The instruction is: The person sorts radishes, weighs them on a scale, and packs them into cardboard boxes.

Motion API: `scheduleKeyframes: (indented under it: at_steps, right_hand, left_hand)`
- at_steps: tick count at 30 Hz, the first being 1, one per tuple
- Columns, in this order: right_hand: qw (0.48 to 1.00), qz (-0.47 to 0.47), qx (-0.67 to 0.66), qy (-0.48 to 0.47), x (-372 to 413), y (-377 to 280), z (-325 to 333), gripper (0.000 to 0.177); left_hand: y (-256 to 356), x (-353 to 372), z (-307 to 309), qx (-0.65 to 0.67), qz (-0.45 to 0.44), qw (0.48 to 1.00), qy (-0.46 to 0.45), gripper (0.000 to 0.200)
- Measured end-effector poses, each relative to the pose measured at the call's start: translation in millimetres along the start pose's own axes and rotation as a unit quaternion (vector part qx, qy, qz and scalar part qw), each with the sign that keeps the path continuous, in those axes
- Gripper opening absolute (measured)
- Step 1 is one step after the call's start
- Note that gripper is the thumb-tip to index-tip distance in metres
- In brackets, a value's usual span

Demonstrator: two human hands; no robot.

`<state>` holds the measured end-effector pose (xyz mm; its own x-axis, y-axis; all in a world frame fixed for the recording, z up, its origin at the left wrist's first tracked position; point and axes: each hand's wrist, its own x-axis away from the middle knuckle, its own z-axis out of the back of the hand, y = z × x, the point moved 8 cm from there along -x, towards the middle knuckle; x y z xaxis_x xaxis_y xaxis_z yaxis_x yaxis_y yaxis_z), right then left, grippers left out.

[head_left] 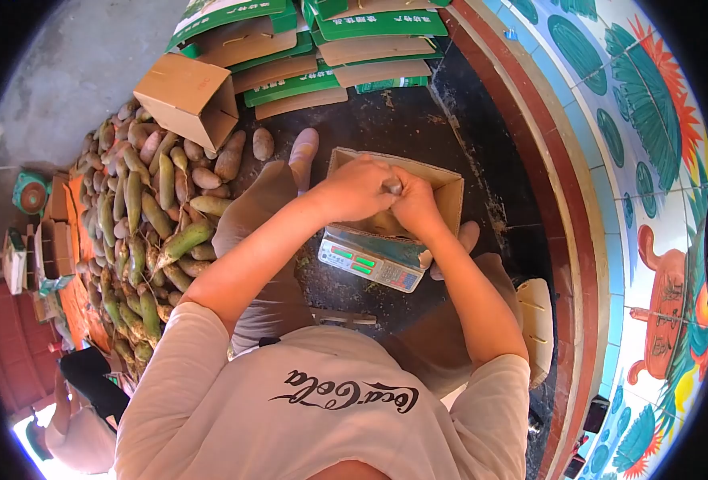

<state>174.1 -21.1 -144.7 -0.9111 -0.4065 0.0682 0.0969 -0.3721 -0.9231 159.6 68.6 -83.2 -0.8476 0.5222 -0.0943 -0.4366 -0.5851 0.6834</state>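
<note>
My left hand (pixel 360 190) and my right hand (pixel 415 204) meet over an open cardboard box (pixel 448 196), fingers curled in. Between them shows the small, dark grey-brown end of something (pixel 392 186); I cannot tell what it is. The rest of it is hidden by my fingers. Under the box stands a digital scale (pixel 370 262), its green displays lit and its keypad facing me. My hands and forearms cover much of the box's inside.
A big heap of long green and reddish radishes (pixel 158 216) lies to my left. Beside it an empty carton (pixel 184 94) rests on its side. Green printed boxes (pixel 290 76) are stacked ahead. A painted tile wall (pixel 610 200) runs along the right. Another person (pixel 82 436) is at lower left.
</note>
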Motion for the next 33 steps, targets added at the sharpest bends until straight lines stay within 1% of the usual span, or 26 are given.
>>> scheduleKeyframes:
  at_steps: [1, 2, 3, 5, 6, 7, 8, 9, 10, 11, 13, 14, 16, 17, 18, 19, 20, 21, 22, 23, 25, 26, 29, 30, 32, 33]
  right_hand:
    - [0.999, -0.003, 0.035, 0.013, -1, 0, 5, 0.025]
    - [0.997, -0.006, 0.070, 0.026, -3, 2, 12, 0.023]
    - [0.994, -0.006, 0.105, 0.038, -6, 2, 18, 0.021]
    - [0.998, -0.017, 0.066, 0.011, -1, -9, 20, 0.019]
    - [0.999, -0.021, 0.042, -0.006, 0, -9, 18, 0.019]
    - [0.999, -0.024, 0.018, -0.026, 1, -8, 15, 0.019]
    - [0.999, -0.036, 0.004, -0.014, 1, -2, 18, 0.016]
    - [0.998, -0.053, -0.027, 0.009, 0, -1, 24, 0.015]
    - [0.995, -0.071, -0.059, 0.030, 2, -1, 28, 0.014]
    - [0.990, -0.091, -0.091, 0.049, 4, -2, 33, 0.013]
    - [0.999, -0.026, 0.028, 0.038, 5, -33, 45, 0.009]
    - [0.995, 0.004, 0.097, -0.011, 8, -43, 38, 0.008]
    - [0.965, 0.072, 0.233, -0.099, 16, -57, 23, 0.008]
    - [0.948, 0.127, 0.270, -0.109, 17, -71, 14, 0.008]
    - [0.928, 0.181, 0.305, -0.117, 20, -84, 3, 0.009]
    - [0.903, 0.236, 0.336, -0.124, 22, -95, -7, 0.010]
    - [0.906, 0.249, 0.326, -0.105, 19, -101, -7, 0.009]
    - [0.920, 0.218, 0.314, -0.086, 14, -98, -5, 0.009]
    - [0.933, 0.186, 0.301, -0.066, 9, -93, -1, 0.009]
    - [0.944, 0.153, 0.289, -0.045, 3, -89, 3, 0.009]
    - [0.927, 0.177, 0.321, -0.074, 0, -91, -9, 0.010]
    - [0.918, 0.190, 0.336, -0.087, -2, -92, -16, 0.010]
    - [0.897, 0.210, 0.370, -0.120, -7, -91, -30, 0.012]
    - [0.891, 0.212, 0.380, -0.130, -7, -89, -32, 0.013]
    - [0.924, 0.216, 0.310, -0.060, -13, -88, -15, 0.015]
    - [0.937, 0.217, 0.274, -0.025, -16, -84, -4, 0.016]
  left_hand:
    - [6, 1, 10, -0.023, -0.012, 1.000, 0.006, 0.028]
    - [-10, 5, 18, -0.022, 0.140, 0.990, -0.002, 0.039]
    - [-16, 6, 19, -0.007, 0.121, 0.992, 0.042, 0.044]
    - [-47, 11, 6, 0.022, 0.077, 0.988, 0.131, 0.053]
    - [-57, 10, -23, 0.016, 0.027, 0.998, 0.059, 0.070]
    - [-68, 9, -51, -0.009, 0.003, 1.000, 0.030, 0.066]
    - [-69, 10, -66, -0.011, 0.006, 1.000, 0.028, 0.053]
    - [-67, 3, -71, 0.017, 0.034, 0.999, -0.027, 0.035]
    - [-67, 4, -67, 0.003, 0.059, 0.998, 0.025, 0.028]
    - [-76, 3, -65, 0.116, 0.095, 0.987, 0.048, 0.030]
    - [-94, 4, -60, 0.338, 0.151, 0.924, 0.100, 0.034]
    - [-101, 3, -61, 0.331, 0.183, 0.920, 0.106, 0.034]
    - [-114, -1, -67, 0.316, 0.243, 0.910, 0.113, 0.036]
    - [-104, -6, -63, 0.243, 0.171, 0.944, 0.143, 0.032]
    - [-108, -15, -83, 0.185, 0.122, 0.965, 0.141, 0.022]
    - [-92, -14, -80, 0.120, 0.117, 0.979, 0.114, 0.020]
    - [-77, -12, -85, 0.096, 0.109, 0.989, 0.039, 0.027]
    - [-89, -13, -102, 0.145, 0.120, 0.980, 0.068, 0.030]
    - [-73, -7, -96, 0.110, 0.183, 0.974, -0.073, 0.032]
    - [-68, -5, -91, 0.109, 0.163, 0.977, -0.079, 0.030]
    - [-55, 1, -90, 0.111, 0.124, 0.982, -0.092, 0.027]
    - [-49, 4, -77, 0.168, 0.094, 0.981, -0.032, 0.025]
    - [-77, -12, -95, 0.291, 0.069, 0.950, 0.093, 0.024]
    - [-78, -9, -92, 0.287, 0.066, 0.950, 0.108, 0.023]
    - [-79, -5, -86, 0.277, 0.058, 0.949, 0.137, 0.022]
    - [-78, -7, -88, 0.278, 0.058, 0.955, 0.089, 0.023]
